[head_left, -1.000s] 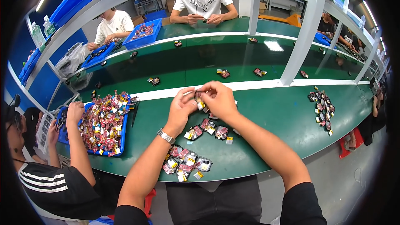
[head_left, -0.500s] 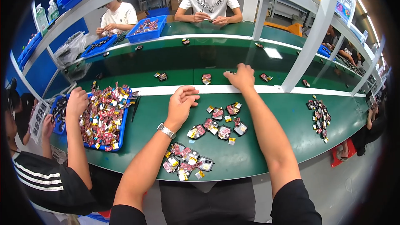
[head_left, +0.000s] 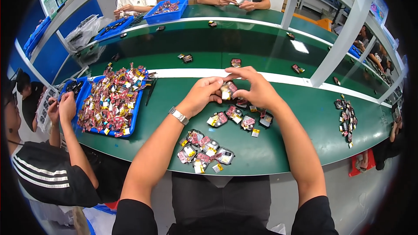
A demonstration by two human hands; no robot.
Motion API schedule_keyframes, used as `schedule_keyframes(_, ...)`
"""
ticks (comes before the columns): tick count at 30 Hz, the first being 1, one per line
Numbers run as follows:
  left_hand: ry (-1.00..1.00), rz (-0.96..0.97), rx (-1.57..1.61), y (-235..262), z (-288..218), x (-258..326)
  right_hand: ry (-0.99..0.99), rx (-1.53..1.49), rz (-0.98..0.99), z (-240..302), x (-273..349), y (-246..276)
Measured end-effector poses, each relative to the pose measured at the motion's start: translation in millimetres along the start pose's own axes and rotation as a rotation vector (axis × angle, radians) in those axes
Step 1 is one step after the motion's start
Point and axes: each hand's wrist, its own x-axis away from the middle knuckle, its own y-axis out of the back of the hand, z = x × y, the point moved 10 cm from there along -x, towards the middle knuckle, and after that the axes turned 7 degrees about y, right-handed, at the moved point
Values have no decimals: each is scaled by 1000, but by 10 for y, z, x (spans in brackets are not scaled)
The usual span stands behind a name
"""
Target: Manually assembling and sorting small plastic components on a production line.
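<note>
Green tabletop [head_left: 270, 156], three part clusters [head_left: 209, 144], left hand [head_left: 203, 95] and right hand [head_left: 256, 88] holding one module [head_left: 227, 90]

Small electronic module [head_left: 227, 90], part yellow, handheld

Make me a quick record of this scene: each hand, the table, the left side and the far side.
Left hand: holding small unit, details blurred
Right hand: curled at the unit's right side, grip unclear
Table: green, with loose units near the hands
Left side: blue tray heaped with parts
Far side: two people in white shirts
</note>
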Motion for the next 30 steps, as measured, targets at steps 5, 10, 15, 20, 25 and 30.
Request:
schedule_keyframes(5, 38, 2, -31, -33, 43, 0, 39, 30, -132, 72, 44, 58)
schedule_keyframes(10, 1, -51, 78, -24, 16, 21, 43, 339, -328, 208, 84, 2)
schedule_keyframes(15, -2, -47, 90, -21, 21, 1, 92, 421, -312, 149, 47, -106)
schedule_keyframes(20, -28, -30, 187, 1, 12, 0, 200, 498, -286, 271, 51, -87)
schedule_keyframes(25, -24, -52, 235, 32, 48, 14, 275, 569, -309, 339, 53, -103)
schedule_keyframes(30, -4, -40, 282, 34, 59, -13, 389, 478, -277, 330, 80, -81)
